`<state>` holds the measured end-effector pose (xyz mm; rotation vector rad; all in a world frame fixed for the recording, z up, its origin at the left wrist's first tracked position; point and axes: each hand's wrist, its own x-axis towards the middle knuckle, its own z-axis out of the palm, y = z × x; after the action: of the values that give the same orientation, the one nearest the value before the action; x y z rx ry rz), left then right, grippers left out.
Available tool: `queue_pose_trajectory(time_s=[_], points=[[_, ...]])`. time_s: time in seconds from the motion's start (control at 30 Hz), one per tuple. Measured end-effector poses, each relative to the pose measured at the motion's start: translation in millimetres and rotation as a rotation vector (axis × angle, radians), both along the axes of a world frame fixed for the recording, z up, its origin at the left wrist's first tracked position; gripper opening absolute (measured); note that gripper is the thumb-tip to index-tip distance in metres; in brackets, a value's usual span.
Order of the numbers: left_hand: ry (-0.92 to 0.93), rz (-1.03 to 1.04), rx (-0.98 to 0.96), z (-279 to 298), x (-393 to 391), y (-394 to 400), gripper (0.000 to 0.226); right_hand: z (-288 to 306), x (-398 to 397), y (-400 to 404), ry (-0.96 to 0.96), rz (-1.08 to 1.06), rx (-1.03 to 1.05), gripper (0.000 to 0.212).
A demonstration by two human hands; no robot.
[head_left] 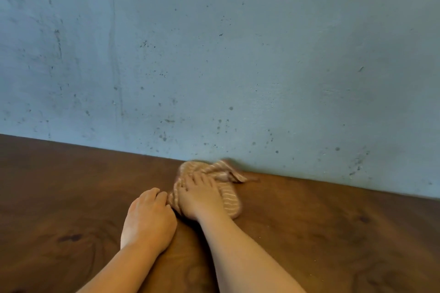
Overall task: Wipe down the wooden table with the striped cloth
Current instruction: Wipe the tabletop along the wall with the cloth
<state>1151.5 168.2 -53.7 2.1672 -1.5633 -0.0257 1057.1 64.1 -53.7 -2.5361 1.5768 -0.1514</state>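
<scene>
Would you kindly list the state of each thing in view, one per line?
striped cloth: bunched, lying on the table by the wall, one corner trailing right.
right hand: flat on the cloth, fingers fairly straight.
left hand: resting on the table, fingers curled at the cloth's edge.
wooden table: bare dark wood.

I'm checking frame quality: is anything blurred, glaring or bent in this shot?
Head view: the striped cloth is motion-smeared at its far end; the right hand on it is slightly soft; the wooden table edge bows from the wide lens; light is dim and even, no glare.

no legible text, no labels, no numbers, no signs
</scene>
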Motion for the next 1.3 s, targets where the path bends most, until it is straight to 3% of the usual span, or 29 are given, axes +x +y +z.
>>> queue_pose_trajectory(time_s=[0.1,0.27,0.5,0.6,0.7,0.77,0.9,1.0,1.13,1.3], points=[[-0.032,0.030,0.079,-2,8,4,0.043,-1,0,0,-0.002,0.146,0.047,0.057],[-0.143,0.044,0.257,-1,32,13,0.063,-6,-94,-32,0.001,0.058,-0.050,0.057],[-0.129,0.035,0.220,-1,31,22,0.062,-21,-318,-74,0.113,-0.505,-0.052,0.059],[-0.112,0.033,0.212,0,29,24,0.061,-16,-322,-61,0.076,-0.714,0.033,0.062],[-0.121,0.036,0.216,-1,30,25,0.061,-7,-261,-43,0.025,-0.794,0.014,0.062],[-0.118,0.034,0.215,0,29,26,0.061,-5,-200,-28,0.046,-0.674,-0.034,0.063],[-0.106,0.037,0.204,-1,29,26,0.060,-12,-70,-5,0.009,-0.167,-0.007,0.062],[-0.097,0.029,0.198,-5,33,26,0.060,-10,-27,9,0.022,0.126,0.013,0.059],[-0.098,0.017,0.189,-6,36,24,0.059,-6,-51,6,0.026,0.212,0.021,0.057],[-0.089,0.024,0.213,-8,37,21,0.060,-3,-137,-23,0.026,0.088,0.009,0.056]])
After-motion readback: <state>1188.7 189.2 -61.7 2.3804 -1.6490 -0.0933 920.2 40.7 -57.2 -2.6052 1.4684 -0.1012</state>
